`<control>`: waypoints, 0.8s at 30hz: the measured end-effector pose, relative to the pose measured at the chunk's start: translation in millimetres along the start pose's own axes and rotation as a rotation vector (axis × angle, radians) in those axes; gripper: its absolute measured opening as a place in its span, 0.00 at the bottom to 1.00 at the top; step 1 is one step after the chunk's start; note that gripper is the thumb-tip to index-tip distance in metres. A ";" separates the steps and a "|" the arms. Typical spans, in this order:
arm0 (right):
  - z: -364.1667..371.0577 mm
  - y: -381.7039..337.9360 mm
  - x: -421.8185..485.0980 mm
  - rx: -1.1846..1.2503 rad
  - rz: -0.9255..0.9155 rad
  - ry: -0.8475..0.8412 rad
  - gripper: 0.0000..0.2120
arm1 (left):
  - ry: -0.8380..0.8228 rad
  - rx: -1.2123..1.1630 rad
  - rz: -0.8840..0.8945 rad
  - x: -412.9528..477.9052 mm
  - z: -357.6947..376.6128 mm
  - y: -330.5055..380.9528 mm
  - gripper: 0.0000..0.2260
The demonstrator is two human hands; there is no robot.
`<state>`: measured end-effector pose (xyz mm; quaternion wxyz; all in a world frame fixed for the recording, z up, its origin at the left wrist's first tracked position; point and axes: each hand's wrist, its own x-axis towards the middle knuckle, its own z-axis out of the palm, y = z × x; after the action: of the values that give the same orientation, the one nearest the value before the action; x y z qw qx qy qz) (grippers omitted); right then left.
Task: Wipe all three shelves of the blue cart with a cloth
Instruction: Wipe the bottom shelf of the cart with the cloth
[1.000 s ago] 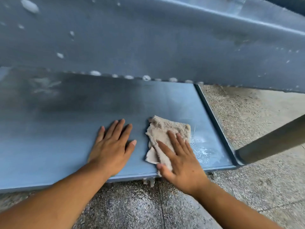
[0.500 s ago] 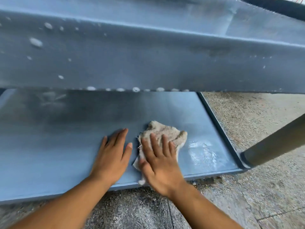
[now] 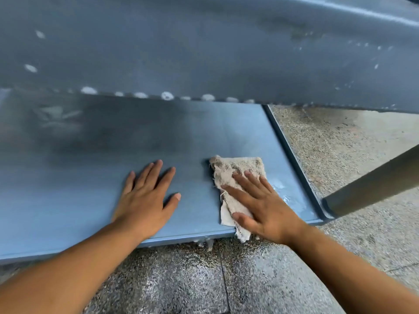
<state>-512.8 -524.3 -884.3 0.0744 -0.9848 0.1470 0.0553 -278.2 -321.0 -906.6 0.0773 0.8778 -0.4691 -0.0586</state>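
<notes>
**Low shelf, near right corner: cloth under flat right hand**

Left hand (image 3: pixel 145 200): flat on the blue shelf (image 3: pixel 68 200), palm down, fingers spread and pointing away from the camera. Holds nothing; opened wide. Forearm enters from the lower left corner of the view.

Cloth (image 3: pixel 235 175): beige, frayed, crumpled rag lying on the same shelf, to the right of the left hand and apart from it. Its near end hangs over the shelf's front edge.

Right hand (image 3: pixel 263 205): laid flat on top of the cloth, fingers extended and splayed, thumb on the cloth's near end. Pressing it down rather than closing around it.

Wet, shiny patch (image 3: pixel 285 196) on the shelf just right of the cloth, before the raised side lip.

Grey post (image 3: pixel 374 184) meets the shelf's near right corner, slanting up to the right.

Above: the upper shelf (image 3: pixel 204 53) overhangs, with pale droplets (image 3: pixel 167 95) along its lower edge.

Speckled floor (image 3: pixel 351 155) below and to the right.
</notes>
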 end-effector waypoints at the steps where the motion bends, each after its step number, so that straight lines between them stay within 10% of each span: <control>1: 2.2 -1.8 2.9 -0.001 -0.006 0.009 0.30 | -0.003 0.007 -0.005 0.0 2.1 0.3 0.34; 16: -36.5 73.4 174.6 0.072 0.521 -0.077 0.35 | -0.034 0.042 0.008 -9.7 1.3 -4.7 0.31; 24: -33.8 85.5 163.6 -0.013 0.497 0.041 0.36 | -0.027 0.053 0.014 -9.3 2.6 -4.3 0.30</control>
<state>-379.8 -656.7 -883.6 0.0492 -0.9197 0.3859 0.0530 -280.3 -311.2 -909.7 0.0481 0.8753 -0.4777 -0.0577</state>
